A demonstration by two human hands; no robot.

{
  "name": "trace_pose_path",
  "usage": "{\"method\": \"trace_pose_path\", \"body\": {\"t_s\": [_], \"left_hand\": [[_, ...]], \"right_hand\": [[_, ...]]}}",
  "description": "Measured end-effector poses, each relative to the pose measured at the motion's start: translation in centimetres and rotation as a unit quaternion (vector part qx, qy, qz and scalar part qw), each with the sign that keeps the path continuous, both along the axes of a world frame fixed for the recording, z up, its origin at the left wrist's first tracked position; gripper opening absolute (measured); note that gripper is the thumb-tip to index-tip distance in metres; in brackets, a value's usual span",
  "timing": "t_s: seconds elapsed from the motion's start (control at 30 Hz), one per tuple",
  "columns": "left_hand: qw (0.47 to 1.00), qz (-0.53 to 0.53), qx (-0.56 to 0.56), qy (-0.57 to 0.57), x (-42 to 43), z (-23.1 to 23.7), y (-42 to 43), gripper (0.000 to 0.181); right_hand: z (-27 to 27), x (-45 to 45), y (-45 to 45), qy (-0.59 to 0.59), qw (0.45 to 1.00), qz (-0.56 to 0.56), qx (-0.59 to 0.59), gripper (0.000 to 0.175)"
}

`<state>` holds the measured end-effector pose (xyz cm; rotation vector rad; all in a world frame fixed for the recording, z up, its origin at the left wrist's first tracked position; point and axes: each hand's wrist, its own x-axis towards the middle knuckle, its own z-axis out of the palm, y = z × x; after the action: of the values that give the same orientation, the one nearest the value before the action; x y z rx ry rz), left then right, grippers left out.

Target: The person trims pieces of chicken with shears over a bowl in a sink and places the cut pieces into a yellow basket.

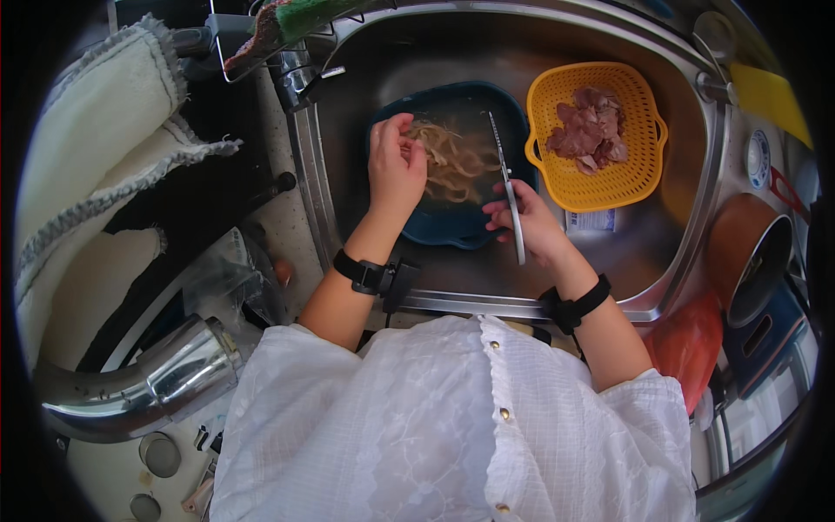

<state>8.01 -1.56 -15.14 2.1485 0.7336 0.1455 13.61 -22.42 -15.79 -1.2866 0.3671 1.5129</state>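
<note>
My left hand (pixel 398 160) is over the left side of a dark blue basin (pixel 443 231) in the sink, its fingers curled on some pale stringy strips (pixel 443 147). More of these strips lie in cloudy water in the basin; they look like raw animal tissue, but I cannot tell exactly what. My right hand (pixel 538 225) grips a pair of metal scissors (pixel 513 212) at the basin's right side. The blades point away from me and look closed. To the right, a yellow plastic colander (pixel 636 179) holds several pieces of raw reddish meat (pixel 589 130).
The steel sink (pixel 652 254) surrounds both containers, with a faucet (pixel 297 78) at its upper left. A printed packet (pixel 593 220) lies partly under the colander. A pot (pixel 747 261) and a red plastic bag (pixel 688 346) are at the right; white cloths (pixel 98 124) hang left.
</note>
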Motion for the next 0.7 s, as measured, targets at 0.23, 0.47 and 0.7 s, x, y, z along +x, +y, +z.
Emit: {"method": "trace_pose_path", "body": {"t_s": [0.23, 0.47, 0.7], "left_hand": [[0.98, 0.07, -0.108, -0.151, -0.8, 7.5, 2.8, 0.068], [0.997, -0.065, 0.028, -0.014, -2.7, 6.9, 6.3, 0.048], [0.985, 0.009, 0.087, -0.146, -4.2, 8.1, 4.2, 0.038]], "right_hand": [[4.0, 0.2, 2.2, -0.038, 0.996, -0.068, 0.031, 0.045], [10.2, -0.3, 5.5, -0.061, 0.979, -0.177, 0.078, 0.043], [11.4, -1.7, 10.2, -0.046, 0.961, -0.254, 0.1, 0.047]]}}
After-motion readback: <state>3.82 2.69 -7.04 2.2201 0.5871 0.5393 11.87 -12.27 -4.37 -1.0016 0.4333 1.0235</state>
